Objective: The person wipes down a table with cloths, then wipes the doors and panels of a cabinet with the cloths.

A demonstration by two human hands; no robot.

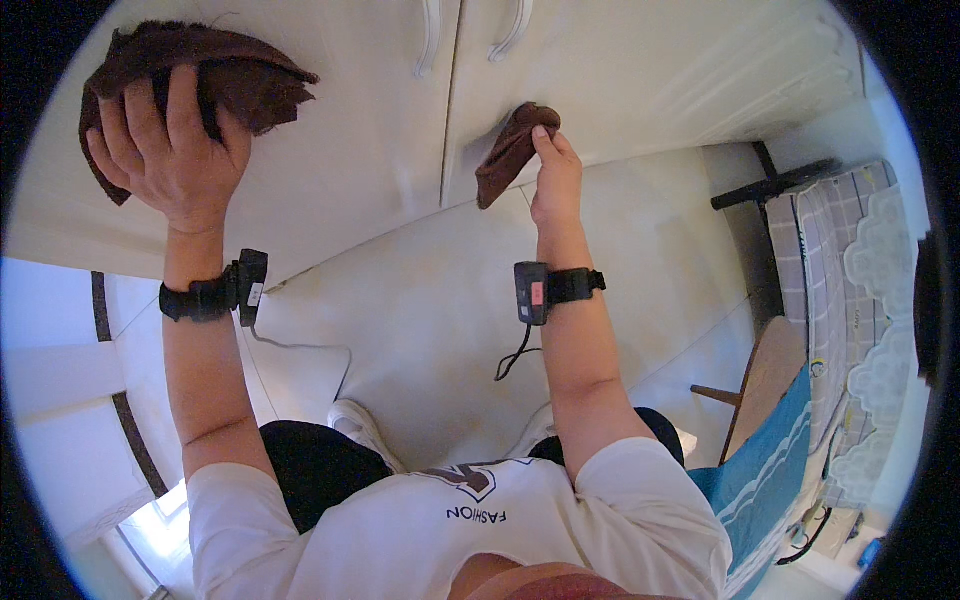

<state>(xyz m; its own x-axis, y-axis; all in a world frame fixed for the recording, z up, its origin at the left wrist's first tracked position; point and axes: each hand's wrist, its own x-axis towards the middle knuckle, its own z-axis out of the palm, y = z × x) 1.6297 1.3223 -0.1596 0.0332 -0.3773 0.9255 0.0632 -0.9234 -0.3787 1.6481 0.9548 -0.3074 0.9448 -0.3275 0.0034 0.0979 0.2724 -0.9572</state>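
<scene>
My left hand (169, 154) lies with spread fingers on a dark brown cloth (251, 86), pressing it against a pale cabinet door (360, 142) at the upper left. The cloth is crumpled and has frayed edges. To the right, my right hand (557, 169) pinches a smaller folded brown cloth (510, 161) between thumb and fingers. That cloth is at the lower part of the neighbouring cabinet door (637, 82); whether it touches the surface I cannot tell. Two curved white handles, a left handle (430, 37) and a right handle (514, 30), flank the seam between the doors.
Pale floor tiles (442, 300) lie below the doors. At the right stand a wooden chair (765, 375) and a checked cloth cover (840, 247) with a lace edge. A blue cloth (772, 472) hangs nearby. Each wrist wears a strapped black device with a cable.
</scene>
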